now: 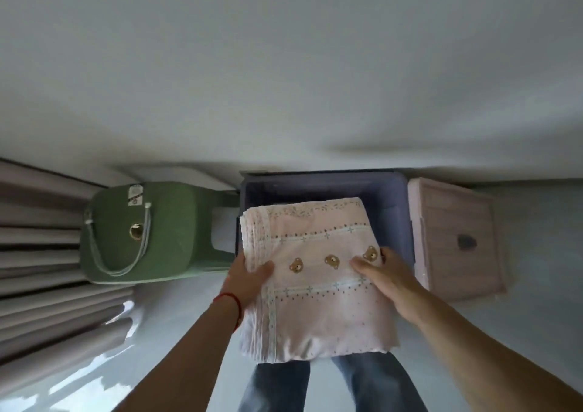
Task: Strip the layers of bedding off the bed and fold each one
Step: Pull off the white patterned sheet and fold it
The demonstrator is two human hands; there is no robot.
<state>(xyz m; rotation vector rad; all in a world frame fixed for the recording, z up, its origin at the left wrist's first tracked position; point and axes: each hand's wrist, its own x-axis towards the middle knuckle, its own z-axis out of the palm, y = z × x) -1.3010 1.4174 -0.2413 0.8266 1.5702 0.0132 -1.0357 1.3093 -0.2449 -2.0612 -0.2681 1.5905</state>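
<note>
A folded pink bedding piece (315, 285) with small bear faces and dotted stripes is held in front of me at waist height. My left hand (249, 277) grips its left edge, thumb on top and fingers underneath. My right hand (383, 277) grips the right side the same way. The far half of the bedding hangs over an open blue storage bin (391, 200) that stands on the floor against the wall. The bed is out of view.
A green bag (151, 231) with a cord handle sits left of the bin. A pale wooden box (454, 238) stands to the bin's right. Grey curtains (41, 254) hang at the far left. My legs in jeans (315, 386) are below the bedding.
</note>
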